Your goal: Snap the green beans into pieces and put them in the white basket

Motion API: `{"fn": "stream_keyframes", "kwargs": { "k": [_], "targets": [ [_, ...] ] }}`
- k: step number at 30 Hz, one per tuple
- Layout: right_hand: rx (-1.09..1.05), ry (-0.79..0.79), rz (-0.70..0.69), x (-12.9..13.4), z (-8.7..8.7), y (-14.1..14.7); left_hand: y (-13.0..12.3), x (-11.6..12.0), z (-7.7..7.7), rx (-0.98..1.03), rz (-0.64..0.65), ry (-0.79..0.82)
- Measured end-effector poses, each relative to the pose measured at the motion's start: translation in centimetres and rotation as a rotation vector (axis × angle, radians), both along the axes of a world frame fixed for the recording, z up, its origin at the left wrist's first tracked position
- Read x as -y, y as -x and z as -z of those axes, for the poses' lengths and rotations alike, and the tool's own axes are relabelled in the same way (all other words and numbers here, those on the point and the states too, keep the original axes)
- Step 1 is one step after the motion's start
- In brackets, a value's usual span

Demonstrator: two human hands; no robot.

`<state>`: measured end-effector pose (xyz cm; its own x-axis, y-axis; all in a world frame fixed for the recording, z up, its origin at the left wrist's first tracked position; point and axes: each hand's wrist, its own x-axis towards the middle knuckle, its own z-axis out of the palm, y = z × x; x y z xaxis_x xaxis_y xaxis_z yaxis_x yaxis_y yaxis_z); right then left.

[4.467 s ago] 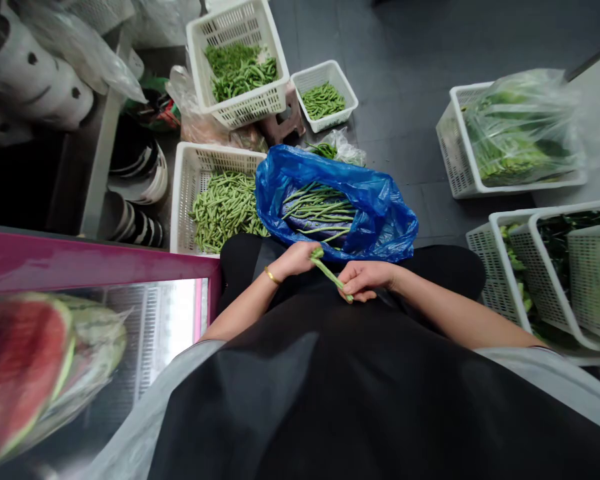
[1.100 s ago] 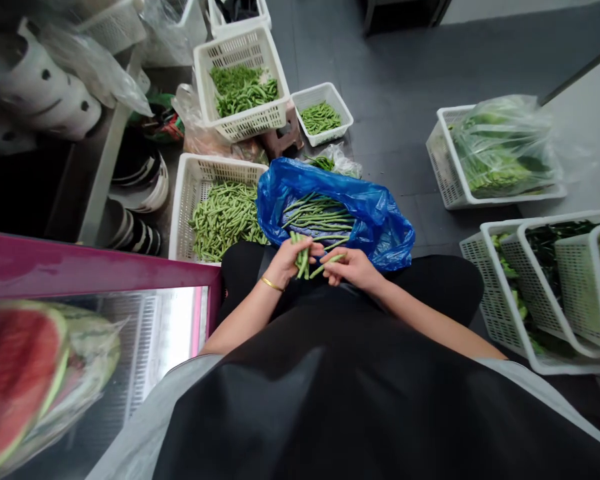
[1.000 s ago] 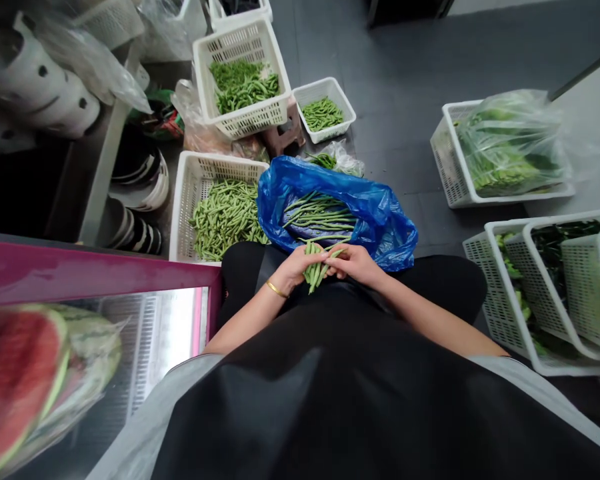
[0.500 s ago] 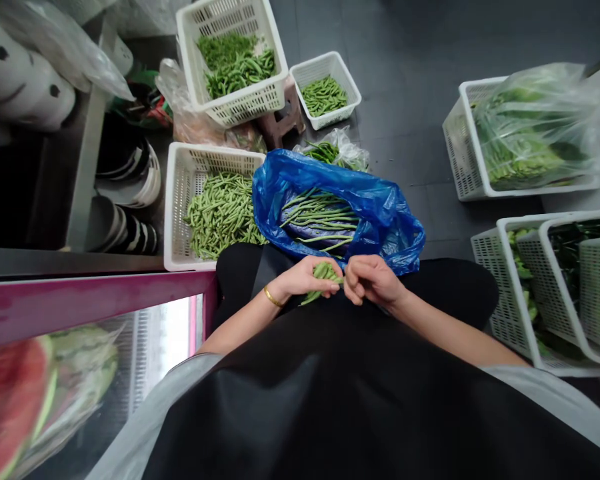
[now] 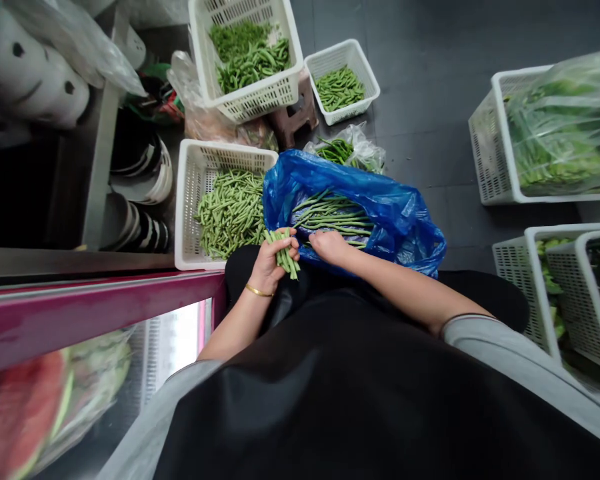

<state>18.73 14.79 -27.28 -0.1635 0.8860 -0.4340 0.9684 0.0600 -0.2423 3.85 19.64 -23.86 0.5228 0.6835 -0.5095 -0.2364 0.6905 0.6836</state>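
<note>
My left hand is shut on a small bundle of cut green beans, held over the edge of a white plastic basket. My right hand lies at the mouth of a blue plastic bag, touching long green beans inside it. I cannot tell whether those fingers grip any beans. The basket is full of cut beans and stands left of the bag, against my black apron.
Further off stand a white basket of beans, a smaller one, and a beans-filled plastic bag. Baskets of bagged greens and leafy vegetables are at right. A pink-edged display case lies lower left.
My right hand has moved away from my left hand and onto the long beans in the bag. My left hand has moved up and holds a fuller, more upright bundle of beans.
</note>
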Motion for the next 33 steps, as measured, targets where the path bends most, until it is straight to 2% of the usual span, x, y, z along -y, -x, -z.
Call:
{"fn": "stream_keyframes", "kwargs": {
  "k": [3, 5, 7, 9, 11, 13, 15, 18, 21, 23, 25, 27, 29, 31, 33],
  "targets": [
    [-0.009, 0.034, -0.027, -2.5, 1.3, 1.4, 0.1, 0.6, -0.2, 0.046, 0.01, 0.033],
    [0.006, 0.02, -0.011, -3.0, 1.2, 0.9, 0.3, 1.0, -0.1, 0.052, 0.011, 0.08],
    [0.053, -0.019, 0.039, -2.7, -0.2, -0.5, 0.2, 1.6, 0.1, 0.018, 0.038, 0.154],
    [0.082, -0.118, 0.158, -1.6, -2.7, -2.2, -0.4, 2.4, 0.4, -0.046, 0.103, 0.227],
    [0.017, -0.28, 0.31, 0.6, -5.7, -3.7, -1.5, 3.5, 0.5, -0.1, 0.173, 0.266],
    [-0.164, -0.454, 0.421, 3.8, -8.2, -4.2, -2.9, 4.5, 0.3, -0.082, 0.215, 0.273],
    [-0.368, -0.58, 0.492, 7.6, -9.4, -3.8, -4.2, 5.4, -0.1, -0.005, 0.223, 0.253],
    [-0.579, -0.66, 0.62, 12.6, -8.8, -2.4, -5.5, 6.1, -1.1, 0.103, 0.227, 0.184],
    [-0.59, -0.688, 0.674, 15.6, -6.9, -1.7, -6.0, 6.7, -2.2, 0.141, 0.245, 0.082],
    [-0.47, -0.651, 0.586, 16.4, -5.9, -1.8, -6.0, 7.4, -2.7, 0.104, 0.247, -0.02],
    [-0.276, -0.521, 0.488, 16.4, -5.4, -2.0, -5.9, 8.2, -3.1, 0.036, 0.216, -0.139],
    [-0.082, -0.278, 0.411, 16.1, -4.9, -2.0, -5.6, 9.0, -3.4, -0.012, 0.163, -0.262],
    [0.01, -0.03, 0.319, 15.8, -4.3, -1.7, -5.1, 9.3, -3.6, -0.024, 0.133, -0.37],
    [0.003, 0.12, 0.212, 15.6, -3.7, -1.7, -4.3, 9.1, -3.9, -0.033, 0.2, -0.426],
    [-0.092, 0.139, 0.156, 15.3, -3.6, -2.4, -3.3, 8.6, -4.1, -0.059, 0.353, -0.414]
  ]
}}
